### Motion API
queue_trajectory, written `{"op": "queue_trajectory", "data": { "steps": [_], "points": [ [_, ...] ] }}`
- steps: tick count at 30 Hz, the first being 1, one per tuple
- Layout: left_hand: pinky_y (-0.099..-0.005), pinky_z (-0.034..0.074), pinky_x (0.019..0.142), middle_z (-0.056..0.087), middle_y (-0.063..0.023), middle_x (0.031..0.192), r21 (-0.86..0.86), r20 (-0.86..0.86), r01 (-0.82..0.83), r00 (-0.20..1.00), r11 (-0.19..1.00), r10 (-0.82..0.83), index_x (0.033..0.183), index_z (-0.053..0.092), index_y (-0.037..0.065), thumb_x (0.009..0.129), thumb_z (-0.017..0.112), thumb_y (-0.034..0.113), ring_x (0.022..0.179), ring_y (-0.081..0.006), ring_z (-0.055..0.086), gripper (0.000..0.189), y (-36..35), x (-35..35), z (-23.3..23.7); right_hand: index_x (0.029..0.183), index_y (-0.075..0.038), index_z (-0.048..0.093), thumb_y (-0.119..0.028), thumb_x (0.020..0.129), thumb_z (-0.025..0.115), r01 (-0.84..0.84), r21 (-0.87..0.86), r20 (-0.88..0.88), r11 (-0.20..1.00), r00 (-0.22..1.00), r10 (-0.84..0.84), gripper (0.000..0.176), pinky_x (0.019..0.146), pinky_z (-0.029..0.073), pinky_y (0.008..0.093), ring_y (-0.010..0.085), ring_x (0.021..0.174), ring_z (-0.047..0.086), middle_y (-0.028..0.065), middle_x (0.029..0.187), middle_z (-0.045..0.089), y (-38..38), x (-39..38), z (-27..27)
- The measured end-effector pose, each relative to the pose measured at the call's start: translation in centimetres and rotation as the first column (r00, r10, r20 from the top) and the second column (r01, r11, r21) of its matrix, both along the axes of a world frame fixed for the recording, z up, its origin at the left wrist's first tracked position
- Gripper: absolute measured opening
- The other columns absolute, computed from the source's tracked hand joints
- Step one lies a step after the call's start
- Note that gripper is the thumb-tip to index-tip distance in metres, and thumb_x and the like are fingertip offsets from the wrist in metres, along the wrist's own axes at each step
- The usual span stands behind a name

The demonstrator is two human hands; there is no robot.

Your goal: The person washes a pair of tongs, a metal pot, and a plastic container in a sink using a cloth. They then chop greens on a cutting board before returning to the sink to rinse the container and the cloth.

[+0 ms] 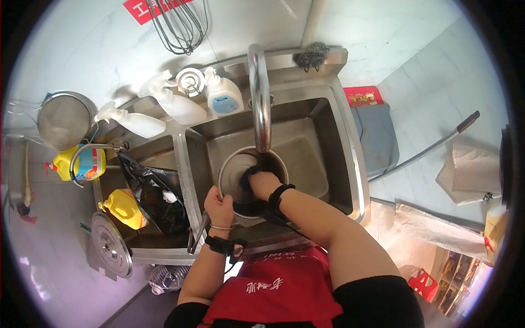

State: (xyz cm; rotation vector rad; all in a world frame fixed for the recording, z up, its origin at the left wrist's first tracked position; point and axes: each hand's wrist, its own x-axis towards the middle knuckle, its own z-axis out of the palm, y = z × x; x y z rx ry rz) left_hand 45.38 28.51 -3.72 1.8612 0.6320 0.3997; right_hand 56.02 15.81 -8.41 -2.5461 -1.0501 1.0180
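Red apron nearest camera. Pot inside larger sink basin, under faucet. Left hand: gripping pot rim. Right hand: inside pot, grasping dark item, type unclear. Spray bottles behind basin.

The right hand hides its fingertips; the whisk is cut off.

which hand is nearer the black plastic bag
Left. The left hand grips the rim of the pot, to the right of the black plastic bag; the right hand is inside the pot, farther right.
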Motion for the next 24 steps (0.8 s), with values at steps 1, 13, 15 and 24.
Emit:
{"op": "queue_trajectory", "data": {
  "steps": [1,13,15,24],
  "points": [
    [-0.0243,0.028,0.050,0.032,0.0024,0.059,-0.024,0.011,-0.016,1.000,1.000,0.016,0.064,0.036,0.005,0.068,0.051,-0.001,0.057,-0.0075,0.030,0.017,0.1,0.1,-0.1,0.102,-0.006,0.064,-0.007,0.073,0.054,0.186,0.065,-0.064,0.980,0.981,-0.182,0.031,0.081,0.049,0.0420,0.0357,0.094,0.061,0.0185,0.098,0.064,0.1,0.4,-0.3],
    [-0.0186,0.027,0.052,0.038,0.0079,0.064,-0.486,-0.164,-0.065,0.986,0.872,-0.017,0.073,0.046,0.011,0.090,0.060,0.016,0.058,-0.0024,0.031,0.022,-0.5,0.6,1.2,0.107,-0.009,0.053,0.003,0.071,0.046,0.989,0.136,-0.831,0.059,0.146,-0.537,0.038,0.061,0.047,0.0383,0.0206,0.080,0.056,0.0117,0.084,0.054,3.8,0.8,3.7],
    [-0.0187,0.026,0.052,0.036,0.0081,0.064,-0.476,-0.082,-0.009,0.996,0.879,-0.034,0.073,0.044,0.011,0.091,0.059,0.016,0.059,-0.0025,0.030,0.024,0.4,0.6,-0.3,0.095,-0.010,0.059,-0.002,0.074,0.047,0.747,0.586,-0.619,0.313,0.662,-0.423,0.026,0.069,0.048,0.0417,0.0263,0.081,0.060,0.0124,0.081,0.060,4.5,-0.6,0.7],
    [-0.0197,0.022,0.052,0.027,0.0087,0.065,-0.275,0.000,0.057,0.998,0.960,-0.059,0.070,0.034,0.014,0.092,0.058,0.022,0.061,-0.0027,0.025,0.034,2.2,-0.9,-1.2,0.095,-0.015,0.066,-0.015,0.077,0.054,0.103,0.045,-0.242,0.994,0.966,-0.090,0.022,0.082,0.046,0.0415,0.0309,0.096,0.060,0.0125,0.098,0.065,0.8,-0.4,5.7]
  ]
}}
